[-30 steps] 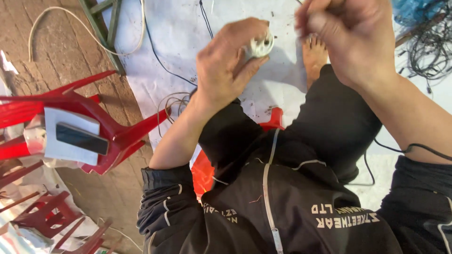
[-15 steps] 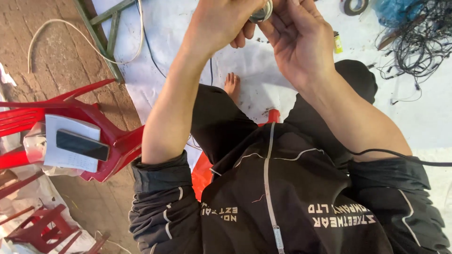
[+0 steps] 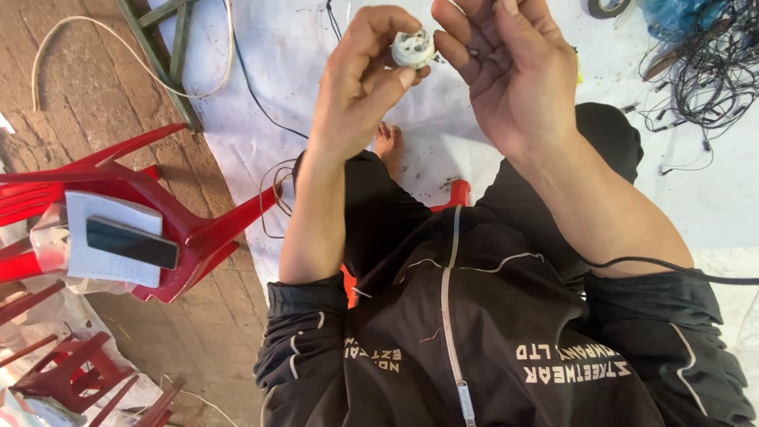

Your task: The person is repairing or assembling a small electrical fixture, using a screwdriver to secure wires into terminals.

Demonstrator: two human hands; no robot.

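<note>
At upper centre, the left hand (image 3: 360, 87) pinches a small white lamp socket (image 3: 413, 49) by its rim; the right hand (image 3: 514, 75) is spread beside it. Likely light, rigid, brittle.

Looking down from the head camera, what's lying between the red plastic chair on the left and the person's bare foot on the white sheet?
In the head view, thin looped wires lie between the red chair and the bare foot, on the white sheet near its edge.

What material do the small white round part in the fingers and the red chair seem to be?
Small white round part: probably glazed ceramic or hard plastic; its smooth off-white surface leaves this open. Left hand pinches it. Red chair: moulded plastic, glossy, with uniform colour and thin ribbed legs.
</note>
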